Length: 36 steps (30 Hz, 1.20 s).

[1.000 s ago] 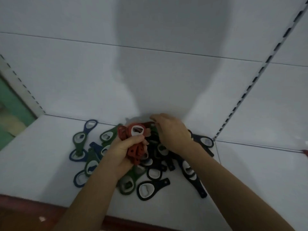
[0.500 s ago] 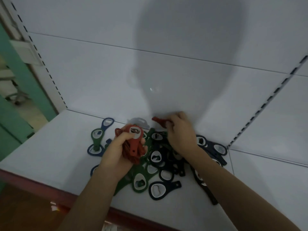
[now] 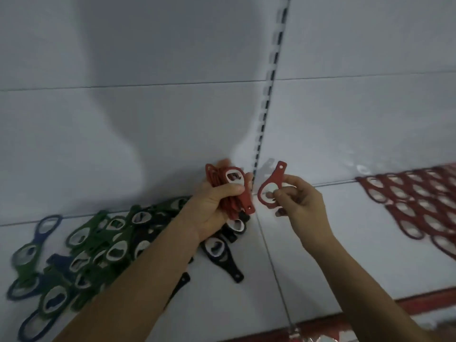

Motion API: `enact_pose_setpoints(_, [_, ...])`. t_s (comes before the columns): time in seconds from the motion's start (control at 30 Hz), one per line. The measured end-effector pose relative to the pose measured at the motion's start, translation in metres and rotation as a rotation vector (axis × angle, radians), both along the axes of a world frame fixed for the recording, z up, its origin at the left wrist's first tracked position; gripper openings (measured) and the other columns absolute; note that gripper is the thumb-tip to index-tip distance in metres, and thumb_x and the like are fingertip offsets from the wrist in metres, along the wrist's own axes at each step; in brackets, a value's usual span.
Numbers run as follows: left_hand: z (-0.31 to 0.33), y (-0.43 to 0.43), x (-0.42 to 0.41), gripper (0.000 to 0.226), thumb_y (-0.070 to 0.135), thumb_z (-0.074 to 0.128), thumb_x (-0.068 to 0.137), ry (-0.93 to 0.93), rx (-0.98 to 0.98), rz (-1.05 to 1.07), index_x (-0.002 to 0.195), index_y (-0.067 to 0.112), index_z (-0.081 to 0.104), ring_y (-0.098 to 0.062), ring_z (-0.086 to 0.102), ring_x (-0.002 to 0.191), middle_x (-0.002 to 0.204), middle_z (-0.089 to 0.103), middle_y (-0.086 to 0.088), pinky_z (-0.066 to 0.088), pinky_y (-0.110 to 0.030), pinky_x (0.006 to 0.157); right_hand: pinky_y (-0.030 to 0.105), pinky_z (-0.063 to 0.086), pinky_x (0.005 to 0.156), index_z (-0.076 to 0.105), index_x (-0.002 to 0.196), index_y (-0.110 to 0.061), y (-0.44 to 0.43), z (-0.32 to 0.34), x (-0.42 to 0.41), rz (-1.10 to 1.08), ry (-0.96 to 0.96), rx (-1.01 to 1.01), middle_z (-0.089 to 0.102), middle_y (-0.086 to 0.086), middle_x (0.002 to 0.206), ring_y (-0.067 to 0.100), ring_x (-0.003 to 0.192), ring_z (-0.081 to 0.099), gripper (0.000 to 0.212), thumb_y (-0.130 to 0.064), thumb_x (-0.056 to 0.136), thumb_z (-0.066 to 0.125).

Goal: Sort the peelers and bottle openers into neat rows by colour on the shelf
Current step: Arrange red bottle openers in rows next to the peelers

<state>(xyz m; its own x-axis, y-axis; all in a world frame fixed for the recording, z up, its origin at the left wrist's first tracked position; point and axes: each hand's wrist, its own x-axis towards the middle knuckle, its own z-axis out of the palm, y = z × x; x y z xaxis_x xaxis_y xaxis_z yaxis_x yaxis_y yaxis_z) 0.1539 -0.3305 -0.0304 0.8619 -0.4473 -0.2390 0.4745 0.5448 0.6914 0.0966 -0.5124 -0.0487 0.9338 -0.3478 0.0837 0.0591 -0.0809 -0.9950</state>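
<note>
Gripping a bundle of red bottle openers, the person's left hand has its fingers curled tight around the stack, and the thumb lies flat across the front opener just below its metal-lined mouth. That front opener stands nearly upright: its rounded head sits above the thumb, and its narrow handle, with a small hanging hole at the tip, points down and slightly right past the fingertips. Just beside it, with a narrow gap between, the right hand pinches a single red opener by the ring of its head, thumb and forefinger closed on the rim and the other fingers curled loosely beneath. Its long axis runs on a slant, the round head low by the pinching fingertips and the slim handle rising up and to the right above them, hole end uppermost. Both hands hang above the white shelf, close to the slotted upright in the back wall. Below and left of the left hand's knuckles lies a loose heap of green, blue and black openers, pointing every which way, with one black opener lying under the wrist, handle toward the shelf's front. Well to the right of the right hand's fingers, rows of red openers lie flat and overlapping on the shelf. A red strip edges the shelf front.
</note>
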Motion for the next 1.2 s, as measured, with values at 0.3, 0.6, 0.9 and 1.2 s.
enact_pose_setpoints(0.3, [-0.016, -0.202, -0.028, 0.068, -0.009, 0.062, 0.077, 0.029, -0.115, -0.409, 0.134, 0.026, 0.058, -0.027, 0.073, 0.09, 0.117, 0.07, -0.016, 0.06, -0.035, 0.072, 0.029, 0.053, 0.066, 0.069, 0.104, -0.019, -0.178, -0.024, -0.087, -0.479, 0.095, -0.181, 0.072, -0.007, 0.082, 0.008, 0.073, 0.067, 0.011, -0.015, 0.093, 0.069])
enact_pose_setpoints(0.6, [-0.052, -0.332, -0.031, 0.05, 0.001, 0.067, 0.078, -0.026, -0.009, -0.458, 0.125, 0.014, 0.062, -0.019, 0.067, 0.072, 0.1, 0.069, -0.009, 0.057, -0.032, 0.064, 0.034, 0.061, 0.085, 0.067, 0.124, -0.02, -0.296, -0.04, -0.129, -0.399, 0.251, -0.485, 0.07, -0.011, 0.111, 0.008, 0.097, 0.068, 0.025, -0.02, 0.098, 0.066])
enact_pose_setpoints(0.9, [-0.079, -0.354, -0.03, 0.068, 0.001, 0.08, 0.08, -0.262, 0.114, -0.482, 0.14, 0.01, 0.049, -0.028, 0.067, 0.072, 0.105, 0.068, -0.021, 0.058, -0.039, 0.065, 0.015, 0.056, 0.088, 0.072, 0.12, -0.023, -0.32, -0.038, -0.162, -0.134, 0.405, -0.753, 0.072, -0.01, 0.112, 0.009, 0.099, 0.07, 0.023, -0.022, 0.097, 0.068])
enact_pose_setpoints(1.2, [-0.081, -0.356, -0.033, 0.057, 0.004, 0.085, 0.076, -0.254, 0.132, -0.467, 0.123, 0.019, 0.055, -0.039, 0.072, 0.094, 0.102, 0.07, -0.017, 0.06, -0.048, 0.078, 0.027, 0.059, 0.085, 0.078, 0.112, -0.022, -0.314, -0.049, -0.167, -0.168, 0.29, -0.927, 0.069, -0.007, 0.108, 0.01, 0.096, 0.064, 0.019, -0.021, 0.095, 0.071])
